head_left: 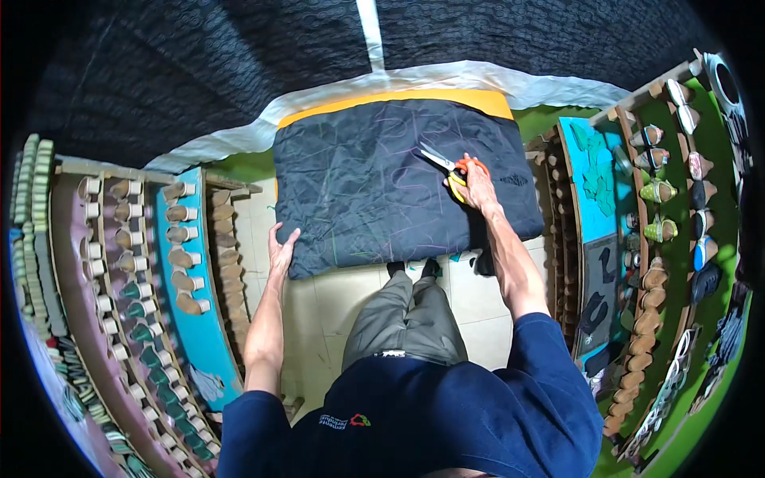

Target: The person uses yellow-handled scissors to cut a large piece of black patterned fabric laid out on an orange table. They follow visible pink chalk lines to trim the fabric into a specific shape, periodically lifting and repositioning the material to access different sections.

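Note:
Dark fabric [351, 171] covers a table in front of me, marked with thin chalk-like outlines in pink and green. My right hand [478, 187] grips a pair of scissors [440, 161] with orange and yellow handles, over the right half of the cloth. Their blades are spread apart and point to the far left. At the near left corner my left hand [280, 248] rests on the cloth's edge, fingers and thumb apart.
An orange-yellow table edge [494, 102] shows behind the cloth. Racks of wooden shoe lasts [182, 235] stand at the left. To the right, shelves hold lasts and shoes [660, 191] beside a blue board [580, 143] with green scraps. A dark curtain [239, 64] hangs beyond.

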A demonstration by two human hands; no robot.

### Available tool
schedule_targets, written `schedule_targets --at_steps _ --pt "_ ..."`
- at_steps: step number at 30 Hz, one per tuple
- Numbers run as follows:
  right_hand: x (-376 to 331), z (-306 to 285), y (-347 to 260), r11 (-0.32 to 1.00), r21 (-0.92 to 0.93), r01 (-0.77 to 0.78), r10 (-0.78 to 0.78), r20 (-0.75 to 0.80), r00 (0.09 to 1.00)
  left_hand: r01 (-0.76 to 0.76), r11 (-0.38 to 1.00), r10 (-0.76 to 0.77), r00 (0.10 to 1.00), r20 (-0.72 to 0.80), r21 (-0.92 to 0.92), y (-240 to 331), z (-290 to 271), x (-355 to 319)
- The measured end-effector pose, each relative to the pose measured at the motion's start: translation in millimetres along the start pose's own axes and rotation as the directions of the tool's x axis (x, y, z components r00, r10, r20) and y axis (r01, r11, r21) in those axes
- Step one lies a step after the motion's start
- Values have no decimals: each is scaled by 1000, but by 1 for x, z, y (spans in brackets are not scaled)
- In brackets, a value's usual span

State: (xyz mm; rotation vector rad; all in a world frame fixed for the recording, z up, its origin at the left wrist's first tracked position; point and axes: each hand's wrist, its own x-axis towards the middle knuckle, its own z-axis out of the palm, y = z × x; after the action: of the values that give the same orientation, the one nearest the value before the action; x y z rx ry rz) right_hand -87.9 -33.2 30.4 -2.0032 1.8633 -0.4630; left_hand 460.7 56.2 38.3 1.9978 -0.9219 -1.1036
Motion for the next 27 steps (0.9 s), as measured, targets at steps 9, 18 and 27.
schedule_targets --at_steps 9,18,27 --pt "-41 -63 68 848 119 -517 507 -469 724 106 987 -111 993 -32 -117 -16 -5 -8" --pt "-81 -41 177 463 471 -751 778 191 599 420 877 -400 907 130 -232 -2 9 -8" --pt "-96 -56 164 412 476 -777 801 217 557 400 883 -389 916 95 -245 -10 15 -55"
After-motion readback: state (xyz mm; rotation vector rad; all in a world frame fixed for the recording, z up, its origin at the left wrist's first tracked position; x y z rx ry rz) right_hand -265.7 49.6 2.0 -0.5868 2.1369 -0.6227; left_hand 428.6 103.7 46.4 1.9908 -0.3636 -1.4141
